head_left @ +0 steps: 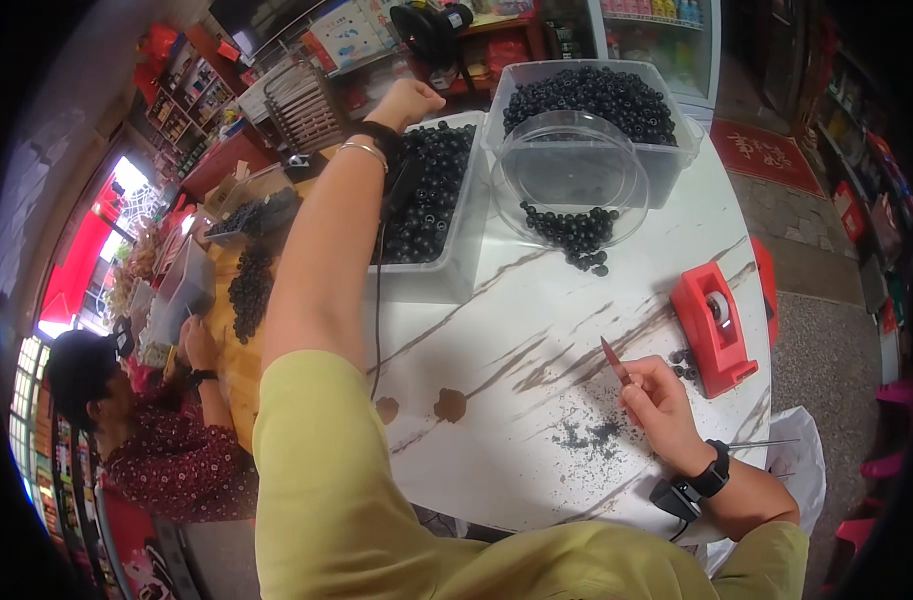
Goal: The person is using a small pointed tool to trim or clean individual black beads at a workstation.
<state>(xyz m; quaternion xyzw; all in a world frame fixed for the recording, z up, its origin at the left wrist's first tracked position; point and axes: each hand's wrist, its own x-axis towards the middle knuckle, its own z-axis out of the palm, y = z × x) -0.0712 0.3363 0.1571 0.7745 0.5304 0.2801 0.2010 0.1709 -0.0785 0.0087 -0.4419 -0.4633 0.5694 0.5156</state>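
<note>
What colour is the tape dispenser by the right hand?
Red tape dispenser, clearest in the head view.

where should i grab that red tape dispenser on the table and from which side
Take the red tape dispenser across its two long flat side walls near the middle, coming down from above. It stands upright on the marble table, long and narrow, with the tape roll showing on top. The right hand, holding a small red blade, is nearest.
</note>
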